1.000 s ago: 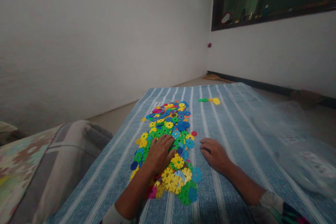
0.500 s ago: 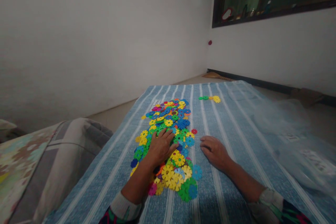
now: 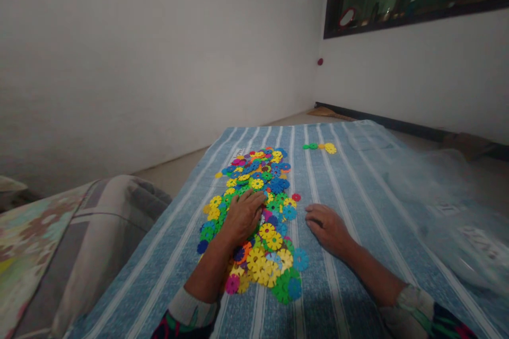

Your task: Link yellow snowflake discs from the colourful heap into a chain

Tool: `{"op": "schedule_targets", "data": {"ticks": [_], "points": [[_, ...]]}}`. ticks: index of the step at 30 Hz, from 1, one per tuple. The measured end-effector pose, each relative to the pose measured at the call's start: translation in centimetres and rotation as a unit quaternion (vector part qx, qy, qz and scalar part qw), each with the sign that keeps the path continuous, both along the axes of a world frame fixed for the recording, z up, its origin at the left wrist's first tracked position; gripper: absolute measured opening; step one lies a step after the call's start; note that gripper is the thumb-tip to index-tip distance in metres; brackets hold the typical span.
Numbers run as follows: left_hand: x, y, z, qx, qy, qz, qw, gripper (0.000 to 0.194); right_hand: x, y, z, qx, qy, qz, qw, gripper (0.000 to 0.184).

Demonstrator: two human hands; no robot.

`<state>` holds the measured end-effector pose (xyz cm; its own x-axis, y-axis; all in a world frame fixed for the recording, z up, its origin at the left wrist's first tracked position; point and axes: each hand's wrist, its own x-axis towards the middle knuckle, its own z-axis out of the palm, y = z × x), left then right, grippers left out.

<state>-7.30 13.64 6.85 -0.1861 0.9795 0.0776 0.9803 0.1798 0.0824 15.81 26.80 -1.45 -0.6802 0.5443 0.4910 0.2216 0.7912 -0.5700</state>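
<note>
Head view shows us our left hand [image 3: 243, 217] palm down on the pile of flower-shaped discs [image 3: 260, 267] at the centre of the frame, its fingers stretched out loosely over the pieces. Our right hand [image 3: 328, 229] rests on the striped cloth [image 3: 159, 270] right of centre, fingers curled, and we cannot tell whether it pinches anything; 1 small red disc [image 3: 296, 197] lies near its fingertips. We also see a row of green, orange and yellow discs [image 3: 330, 148] farther up and clear plastic [image 3: 457, 228] at right.
</note>
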Motion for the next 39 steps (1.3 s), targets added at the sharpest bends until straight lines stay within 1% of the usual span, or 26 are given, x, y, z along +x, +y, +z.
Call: {"op": "schedule_targets", "data": {"ticks": [2,9,16,19,21,23,26,29,32,36,39], "points": [[0.3,0.2,0.1,-0.007,-0.002,-0.008,1.000,0.037,0.0,0.0,0.0,-0.002,0.001,-0.002,1.000,0.019],[0.1,0.0,0.3,-0.018,0.001,0.015,1.000,0.030,0.0,0.1,0.0,-0.009,0.001,0.003,1.000,0.019],[-0.5,-0.1,-0.6,0.024,-0.003,0.026,0.999,0.029,0.1,0.0,0.0,0.005,0.014,-0.002,1.000,0.020],[-0.4,-0.3,-0.6,0.047,-0.006,0.013,0.999,0.027,0.1,0.1,0.0,0.007,0.011,0.000,1.000,0.020],[-0.2,-0.5,-0.5,0.051,-0.014,-0.009,0.999,0.023,0.1,0.1,0.0,0.005,0.006,0.002,1.000,0.020],[0.2,-0.7,-0.3,0.043,-0.027,-0.035,0.998,0.019,0.1,0.1,0.0,0.001,0.002,0.001,1.000,0.020],[1.0,-1.1,0.1,0.017,-0.037,-0.061,0.997,0.019,0.1,0.2,-0.1,-0.003,0.002,-0.003,1.000,0.019],[1.8,-1.3,0.6,-0.013,-0.031,-0.060,0.998,0.023,0.1,0.3,-0.1,-0.006,0.005,-0.001,1.000,0.019],[2.1,-1.4,0.9,-0.025,-0.027,-0.050,0.998,0.028,0.1,0.3,0.0,-0.005,0.003,0.000,1.000,0.018],[1.9,-1.3,0.6,-0.030,-0.040,-0.063,0.997,0.020,0.1,0.4,0.1,-0.005,-0.004,0.000,1.000,0.018],[1.9,-1.1,0.3,-0.003,-0.080,-0.065,0.995,0.018,0.1,0.4,0.2,-0.006,-0.006,0.004,1.000,0.019]]}}
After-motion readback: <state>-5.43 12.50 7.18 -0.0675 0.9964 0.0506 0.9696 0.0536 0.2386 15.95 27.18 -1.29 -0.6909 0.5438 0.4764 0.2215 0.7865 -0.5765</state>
